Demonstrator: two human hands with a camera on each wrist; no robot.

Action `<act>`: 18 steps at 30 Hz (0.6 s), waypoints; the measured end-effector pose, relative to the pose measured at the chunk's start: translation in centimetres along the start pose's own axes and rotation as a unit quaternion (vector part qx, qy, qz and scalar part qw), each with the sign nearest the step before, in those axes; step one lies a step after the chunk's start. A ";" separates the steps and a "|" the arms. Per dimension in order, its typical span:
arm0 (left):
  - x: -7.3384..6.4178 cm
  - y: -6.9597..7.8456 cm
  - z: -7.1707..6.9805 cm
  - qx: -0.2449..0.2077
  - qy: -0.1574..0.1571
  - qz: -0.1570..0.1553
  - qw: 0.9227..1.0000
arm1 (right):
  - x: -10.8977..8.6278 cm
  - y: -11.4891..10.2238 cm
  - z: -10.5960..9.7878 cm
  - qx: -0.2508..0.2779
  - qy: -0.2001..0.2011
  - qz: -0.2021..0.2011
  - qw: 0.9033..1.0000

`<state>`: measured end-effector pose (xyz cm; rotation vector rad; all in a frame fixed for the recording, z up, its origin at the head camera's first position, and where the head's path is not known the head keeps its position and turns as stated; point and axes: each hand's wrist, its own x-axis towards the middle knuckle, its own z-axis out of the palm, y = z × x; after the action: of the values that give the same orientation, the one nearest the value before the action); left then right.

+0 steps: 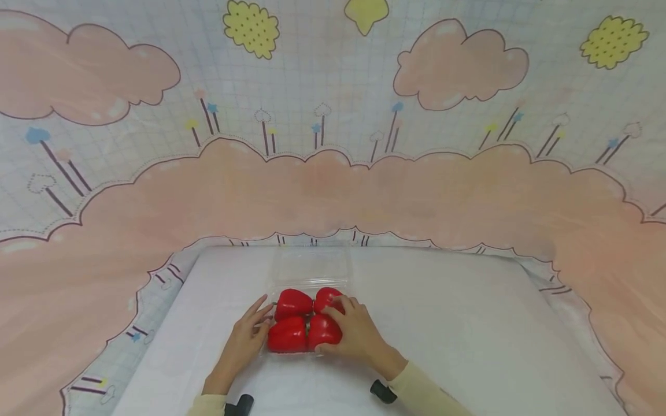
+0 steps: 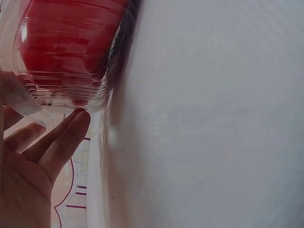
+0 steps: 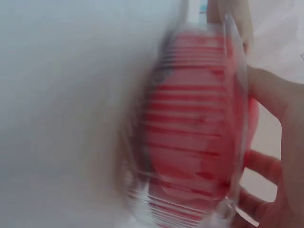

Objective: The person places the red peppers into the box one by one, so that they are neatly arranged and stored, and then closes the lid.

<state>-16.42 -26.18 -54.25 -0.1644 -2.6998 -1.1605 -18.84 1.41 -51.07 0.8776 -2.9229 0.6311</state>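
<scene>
Several red bell peppers sit in two rows inside a clear plastic clamshell box (image 2: 66,92), whose lid (image 1: 312,266) lies folded back on the far side. My left hand (image 1: 245,340) is at the box's left side, fingers extended, fingertips touching its ribbed wall in the left wrist view. My right hand (image 1: 360,332) reaches over the right side and holds the front right bell pepper (image 1: 324,330) between thumb and fingers. Its upper fingers lie against the back right bell pepper (image 1: 326,297). The right wrist view is blurred, with red showing through the box wall (image 3: 185,118).
The box stands on a white-covered table (image 1: 468,323). A patterned cloth (image 1: 364,190) with clouds hangs behind and around it. Black straps or mounts (image 1: 383,392) show at both wrists.
</scene>
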 end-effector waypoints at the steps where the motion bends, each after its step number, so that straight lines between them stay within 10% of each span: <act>1: 0.0 0.0 0.0 0.000 0.000 0.002 1.000 | -0.2 0.0 0.1 0.007 0.000 0.005 1.000; 18: 0.0 -0.1 0.0 0.004 0.000 -0.001 1.000 | -0.9 0.0 0.8 0.026 -0.002 0.018 1.000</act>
<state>-16.46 -26.23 -54.36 -0.1593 -2.7045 -1.1507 -18.04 1.54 -51.90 0.8324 -2.9442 0.7103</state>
